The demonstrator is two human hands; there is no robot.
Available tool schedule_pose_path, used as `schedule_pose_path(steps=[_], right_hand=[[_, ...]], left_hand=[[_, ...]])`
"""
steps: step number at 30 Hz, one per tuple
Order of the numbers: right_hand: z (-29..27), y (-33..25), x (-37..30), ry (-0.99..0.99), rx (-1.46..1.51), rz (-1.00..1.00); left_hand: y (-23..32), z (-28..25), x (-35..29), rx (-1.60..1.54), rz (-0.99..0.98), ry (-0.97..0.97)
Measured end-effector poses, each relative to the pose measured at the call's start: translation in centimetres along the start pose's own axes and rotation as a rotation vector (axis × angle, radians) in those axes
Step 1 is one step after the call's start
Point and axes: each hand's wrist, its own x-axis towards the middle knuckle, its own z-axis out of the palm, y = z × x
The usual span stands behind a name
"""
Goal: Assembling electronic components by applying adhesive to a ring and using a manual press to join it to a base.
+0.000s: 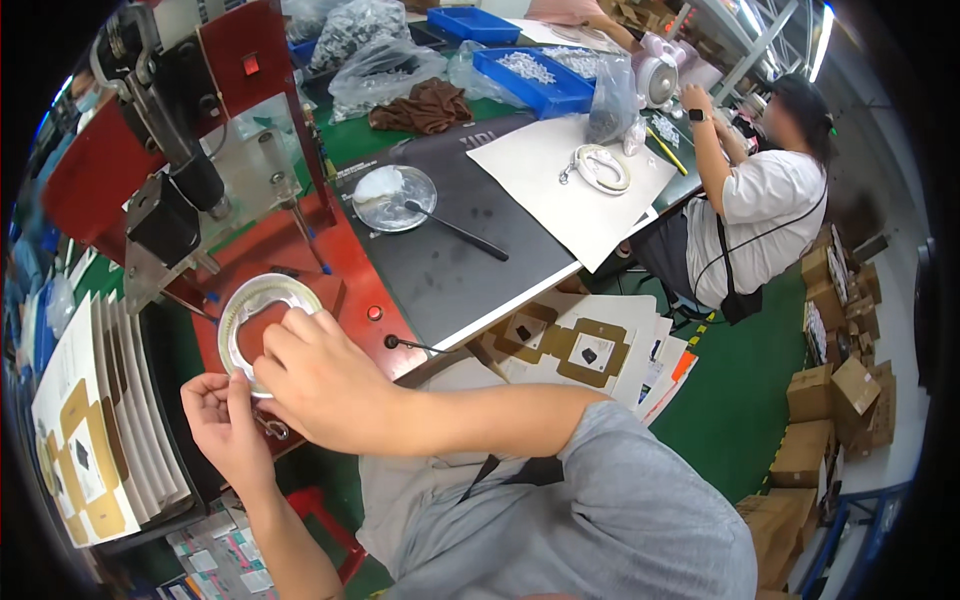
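Worktop [345, 145]: its green surface is largely covered by a black mat [440, 290], on whose right part a white sheet [545, 185] is laid.
Red machine [365, 285]: it is stood at the left of the mat; its upper parts are raised above the red base, where the work is held.
Hands in use: the ring's near edge appears to be worked on by both hands, as in fitting or adjusting it by the base. For the next move, a firm hold and careful alignment of the ring seem to be called for.
Right hand [325, 385]: its fingers are bent over the ring's near right side and are closed on it.
Left hand [228, 430]: its thumb and fingers are drawn together at the near left edge, where the ring appears to be pinched; the exact contact is partly hidden.
Pale ring [228, 325]: it is held over the red base, near the machine's front; whether the base is touched cannot be told. A round, whitish band with a cream, finely ribbed outer edge is shown; its near right part is covered by the right hand.
Metal clasp [272, 428]: a silvery piece is seen just below the ring, beside the right hand.
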Motion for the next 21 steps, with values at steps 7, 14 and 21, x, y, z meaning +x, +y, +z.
schedule_pose_path(steps=[7,14,21], right_hand=[[1.4,2.3,2.8,-0.253,-0.056,0.000],[-0.8,4.4,3.5,-0.273,-0.009,-0.006],[-1.2,3.8,3.7,-0.298,-0.120,-0.087]], left_hand=[[-1.1,-0.7,1.5,0.238,0.122,0.033],[-1.1,-1.4,0.4,0.292,0.210,-0.050],[-1.9,-2.7,0.2,0.227,0.263,-0.080]])
